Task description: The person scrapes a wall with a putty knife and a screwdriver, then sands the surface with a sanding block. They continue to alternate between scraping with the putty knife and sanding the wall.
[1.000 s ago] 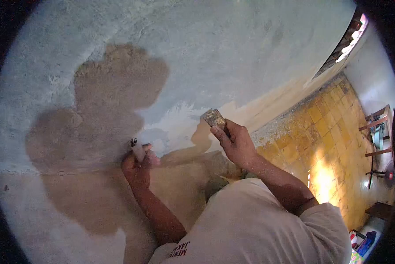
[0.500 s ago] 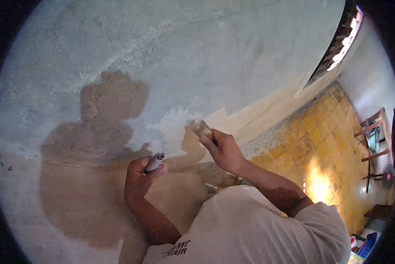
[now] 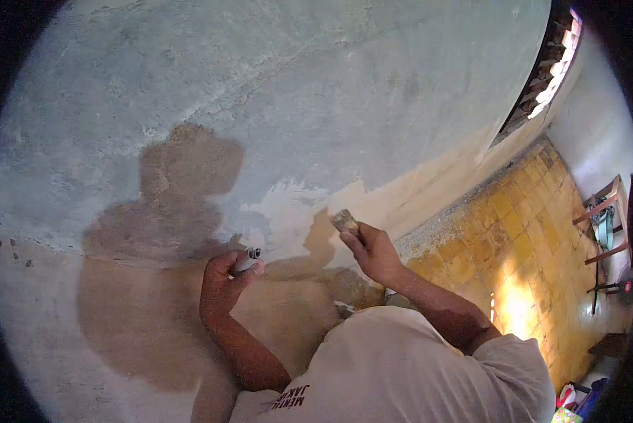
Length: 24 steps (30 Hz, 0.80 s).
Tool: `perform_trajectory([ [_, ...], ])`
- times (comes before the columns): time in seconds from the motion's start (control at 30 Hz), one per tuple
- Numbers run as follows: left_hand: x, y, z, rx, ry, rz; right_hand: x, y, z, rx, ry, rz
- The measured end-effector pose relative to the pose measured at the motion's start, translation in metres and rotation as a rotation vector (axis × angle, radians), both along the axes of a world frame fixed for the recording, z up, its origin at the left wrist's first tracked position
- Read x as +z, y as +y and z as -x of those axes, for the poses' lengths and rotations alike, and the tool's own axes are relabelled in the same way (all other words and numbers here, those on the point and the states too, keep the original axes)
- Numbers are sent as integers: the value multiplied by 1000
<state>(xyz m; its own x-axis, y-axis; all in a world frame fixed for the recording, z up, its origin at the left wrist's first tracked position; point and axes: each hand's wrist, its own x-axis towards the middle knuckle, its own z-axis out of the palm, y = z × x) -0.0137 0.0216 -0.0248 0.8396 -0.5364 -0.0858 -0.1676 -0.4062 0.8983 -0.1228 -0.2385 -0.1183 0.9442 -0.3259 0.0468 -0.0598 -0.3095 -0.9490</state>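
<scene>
My right hand (image 3: pixel 377 255) is closed around a short, flat brush (image 3: pixel 345 221) with a worn, brownish end that points up and left. The brush overlaps the painted wall (image 3: pixel 429 92) in this view, beside a pale whitish patch. Lower left, my left hand (image 3: pixel 225 282) is wrapped round a small whitish object (image 3: pixel 249 260) with dark openings at its top; its kind is unclear. Grey-blue colour covers the wall's upper part, and cream shows lower down. My shadow falls across it.
Yellow tiles cover the floor (image 3: pixel 486 233) on the right, with a bright patch of sunlight. Farther off stand a wooden stool (image 3: pixel 607 211) and a dark fan (image 3: pixel 623 287). Upper right, a dark-framed wall opening (image 3: pixel 535 84) lets in light. Colourful items (image 3: pixel 574 402) lie bottom right.
My right hand and the brush have shifted a little right and down in view, and the brush has turned slightly. My left hand stays almost in place. The whole view has shifted slightly.
</scene>
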Motion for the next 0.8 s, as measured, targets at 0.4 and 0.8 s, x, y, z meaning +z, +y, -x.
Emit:
perform_trajectory([
  [0.4, 28, 1, -10, 190, -123, -98, 2, -4, 1, 39, 37, 90],
  [0.8, -1, 1, -20, 250, -174, 130, -10, 0, -10, 29, 61, -5],
])
